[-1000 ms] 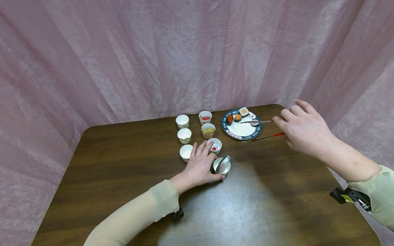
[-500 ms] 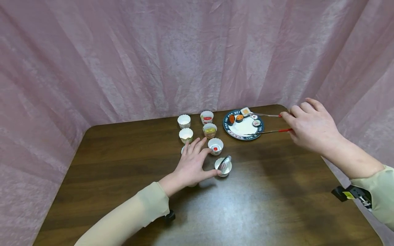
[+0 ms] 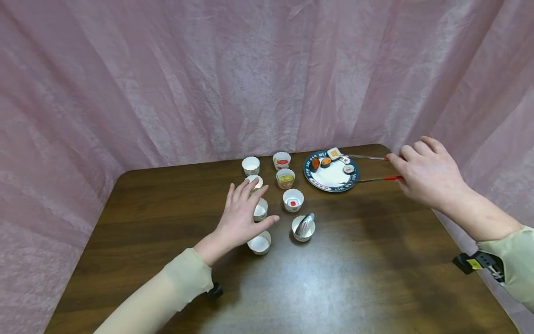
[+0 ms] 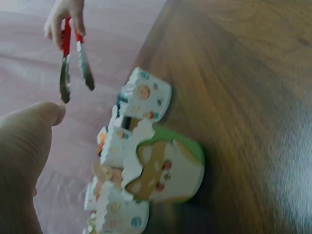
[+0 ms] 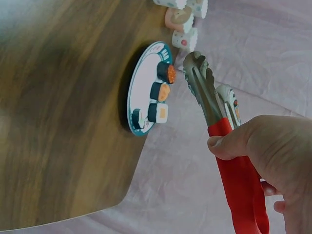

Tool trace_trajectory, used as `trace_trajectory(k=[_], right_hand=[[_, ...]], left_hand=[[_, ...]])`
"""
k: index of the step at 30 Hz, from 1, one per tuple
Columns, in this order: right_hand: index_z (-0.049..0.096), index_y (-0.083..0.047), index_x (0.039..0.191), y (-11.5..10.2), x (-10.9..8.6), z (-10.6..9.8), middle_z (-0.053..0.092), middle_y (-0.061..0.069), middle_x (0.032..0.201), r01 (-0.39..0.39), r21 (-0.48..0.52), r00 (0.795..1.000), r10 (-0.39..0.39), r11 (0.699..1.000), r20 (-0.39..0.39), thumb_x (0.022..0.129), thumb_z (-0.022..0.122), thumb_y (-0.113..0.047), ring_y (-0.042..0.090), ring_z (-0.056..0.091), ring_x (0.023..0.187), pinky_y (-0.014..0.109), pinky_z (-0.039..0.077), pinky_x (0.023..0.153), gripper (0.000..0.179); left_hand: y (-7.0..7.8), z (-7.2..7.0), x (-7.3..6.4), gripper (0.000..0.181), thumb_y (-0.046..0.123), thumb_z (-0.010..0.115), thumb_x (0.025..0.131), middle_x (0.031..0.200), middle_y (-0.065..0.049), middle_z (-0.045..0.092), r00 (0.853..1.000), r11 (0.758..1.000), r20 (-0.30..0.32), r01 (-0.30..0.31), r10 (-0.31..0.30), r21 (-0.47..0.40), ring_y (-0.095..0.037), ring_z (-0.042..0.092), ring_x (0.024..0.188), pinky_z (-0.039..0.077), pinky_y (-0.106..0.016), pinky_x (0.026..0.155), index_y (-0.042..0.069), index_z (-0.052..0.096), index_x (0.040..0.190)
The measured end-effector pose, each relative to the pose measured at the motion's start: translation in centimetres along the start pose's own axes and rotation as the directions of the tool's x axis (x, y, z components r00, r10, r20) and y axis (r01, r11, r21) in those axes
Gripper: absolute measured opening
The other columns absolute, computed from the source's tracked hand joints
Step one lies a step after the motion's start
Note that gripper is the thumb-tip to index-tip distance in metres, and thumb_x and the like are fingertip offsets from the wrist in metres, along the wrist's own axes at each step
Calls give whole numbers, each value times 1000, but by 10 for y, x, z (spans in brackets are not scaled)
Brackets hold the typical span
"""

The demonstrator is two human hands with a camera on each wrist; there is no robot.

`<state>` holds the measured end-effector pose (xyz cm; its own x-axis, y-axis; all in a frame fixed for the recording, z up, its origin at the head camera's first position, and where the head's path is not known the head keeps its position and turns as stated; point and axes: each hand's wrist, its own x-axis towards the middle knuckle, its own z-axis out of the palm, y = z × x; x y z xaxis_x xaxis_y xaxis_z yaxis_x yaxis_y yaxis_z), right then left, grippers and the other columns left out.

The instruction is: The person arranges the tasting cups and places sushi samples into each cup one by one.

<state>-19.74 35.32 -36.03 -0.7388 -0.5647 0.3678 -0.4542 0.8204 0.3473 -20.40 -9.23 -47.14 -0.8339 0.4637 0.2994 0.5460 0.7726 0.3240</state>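
My left hand (image 3: 235, 218) hovers with spread fingers over the left column of white paper cups, holding nothing. Its thumb points toward the right column. Beneath it sit a nearer cup (image 3: 259, 244) and another cup (image 3: 260, 211). A silvery fish-like piece (image 3: 306, 223) leans in the front cup (image 3: 303, 236) of the right column. My right hand (image 3: 429, 174) grips red-handled metal tongs (image 5: 226, 161), their arms spread apart with nothing between the tips. In the head view the tongs overlap the right side of a blue-rimmed plate (image 3: 329, 188).
Several toy sushi pieces, including an orange-topped one (image 5: 165, 73), lie along the plate's far side. Other right-column cups hold a red-dotted piece (image 3: 293, 203), a yellow piece (image 3: 285, 178) and a red piece (image 3: 282, 162). A pink curtain (image 3: 200, 83) hangs behind the wooden table (image 3: 167, 199).
My left hand has let go of the front right cup with the fish-like piece and drawn back left, fingers spreading. My right hand has shifted slightly right with the tongs.
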Motion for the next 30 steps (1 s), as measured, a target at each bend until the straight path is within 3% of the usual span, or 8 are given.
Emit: trace_trajectory(k=[9, 14, 21, 30], right_hand=[[69, 2, 115, 4, 0, 10, 60, 19, 88, 15, 6, 999, -15, 1000, -30, 63, 87, -11, 45, 57, 91, 67, 35, 103, 57], [69, 2, 112, 8, -1, 19, 58, 18, 86, 16, 12, 999, -15, 1000, -47, 62, 86, -10, 45, 56, 89, 66, 35, 102, 55], [71, 1, 112, 16, -6, 31, 58, 18, 88, -16, 9, 1000, 16, 1000, -12, 61, 87, -10, 46, 56, 91, 66, 35, 101, 54], [71, -2, 110, 18, 1, 48, 58, 16, 88, -40, 11, 999, 40, 999, 28, 63, 87, -9, 45, 55, 94, 65, 35, 100, 51]], left_hand=[[-28, -16, -12, 80, 59, 69, 90, 164, -12, 30, 995, 999, -81, 48, -49, -19, -37, 20, 152, 2, -63, 120, 15, 46, 153], [-46, -20, -19, 80, 58, 66, 93, 165, -13, 28, 991, 992, -51, 126, -125, 1, -36, 17, 153, 1, -63, 120, 15, 42, 156], [-66, -22, -27, 81, 58, 63, 95, 165, -14, 26, 977, 976, 8, 215, -215, 17, -38, 19, 152, 1, -64, 120, 14, 39, 158], [-95, -19, -30, 78, 51, 66, 96, 164, -19, 27, 954, 954, 15, 300, -300, -1, -45, 22, 149, 6, -68, 118, 9, 39, 157]])
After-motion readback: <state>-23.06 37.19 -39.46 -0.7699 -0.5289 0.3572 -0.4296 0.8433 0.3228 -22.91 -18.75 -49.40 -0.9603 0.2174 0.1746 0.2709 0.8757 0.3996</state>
